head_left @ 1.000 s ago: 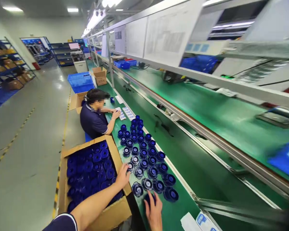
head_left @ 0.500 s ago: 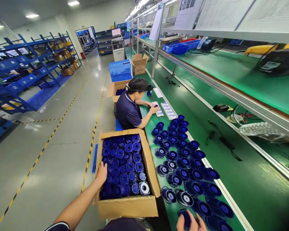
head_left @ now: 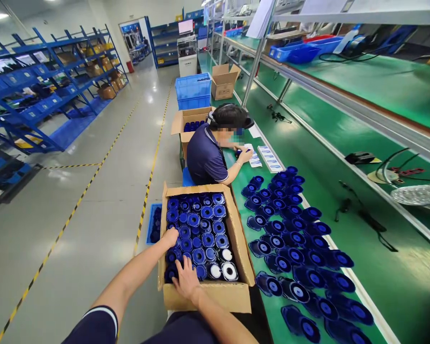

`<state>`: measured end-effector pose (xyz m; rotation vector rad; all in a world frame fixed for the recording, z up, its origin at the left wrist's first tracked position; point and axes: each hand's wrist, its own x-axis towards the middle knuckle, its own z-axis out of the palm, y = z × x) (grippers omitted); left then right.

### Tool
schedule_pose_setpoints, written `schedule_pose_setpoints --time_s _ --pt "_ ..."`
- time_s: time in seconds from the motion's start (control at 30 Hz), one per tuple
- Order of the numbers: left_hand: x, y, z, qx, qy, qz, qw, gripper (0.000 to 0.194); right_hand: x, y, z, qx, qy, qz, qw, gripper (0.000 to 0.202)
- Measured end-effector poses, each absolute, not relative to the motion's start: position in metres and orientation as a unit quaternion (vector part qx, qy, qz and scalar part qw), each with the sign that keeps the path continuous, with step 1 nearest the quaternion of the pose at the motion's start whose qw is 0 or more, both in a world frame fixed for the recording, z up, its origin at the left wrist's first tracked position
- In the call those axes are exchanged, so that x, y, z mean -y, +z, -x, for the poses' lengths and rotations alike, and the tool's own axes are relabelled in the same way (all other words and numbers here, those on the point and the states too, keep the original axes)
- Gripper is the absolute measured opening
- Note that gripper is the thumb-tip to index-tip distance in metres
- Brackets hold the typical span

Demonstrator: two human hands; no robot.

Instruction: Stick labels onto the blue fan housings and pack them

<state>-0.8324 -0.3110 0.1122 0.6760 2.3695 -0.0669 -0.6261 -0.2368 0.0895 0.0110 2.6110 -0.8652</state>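
An open cardboard box (head_left: pixel 208 296) is packed with rows of dark blue round parts (head_left: pixel 198 256). My left hand (head_left: pixel 171 237) is at the box's left side, its fingers bent down onto the parts; what they hold, if anything, is hidden. My right hand (head_left: pixel 187 278) reaches over the near edge, fingers spread on the parts at the lower left. On the green bench (head_left: pixel 252 224) to the right, several more dark blue parts (head_left: pixel 301 323) lie tilted in rows.
Beyond the box a person (head_left: pixel 206 153) sits at the bench, holding a small dark part near white sheets (head_left: pixel 270 159). A blue bin (head_left: pixel 152 224) stands left of the box. Blue crates (head_left: pixel 193 91) and an open carton (head_left: pixel 224 83) are farther back.
My right hand has moved left from the bench into the box, and the dark part it had is now on the bench. My left hand still rests at the box's left side.
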Motion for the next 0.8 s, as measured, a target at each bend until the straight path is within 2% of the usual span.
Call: schedule_pose_setpoints --time_s 0.13,0.33,0.5,0.67,0.8 --pt "0.312 0.115 0.831 -0.908 -0.059 -0.240 0.339 0.034 0.260 0.090 0.633 -0.936 -0.267 -0.046 0.224 0.082" --pt "0.305 0.126 0.828 -0.905 -0.112 -0.250 0.325 0.033 0.257 0.092 0.644 -0.930 -0.279 -0.078 0.227 0.055" --pt "0.297 0.137 0.835 -0.903 -0.154 -0.257 0.308 0.030 0.241 0.089 0.655 -0.921 -0.302 -0.070 0.237 0.054" --pt "0.295 0.154 0.829 -0.908 -0.173 -0.265 0.274 0.026 0.209 0.094 0.650 -0.915 -0.330 -0.095 0.212 0.044" --pt "0.297 0.167 0.826 -0.910 -0.160 -0.295 0.243 0.021 0.172 0.114 0.639 -0.906 -0.368 -0.128 0.166 0.049"
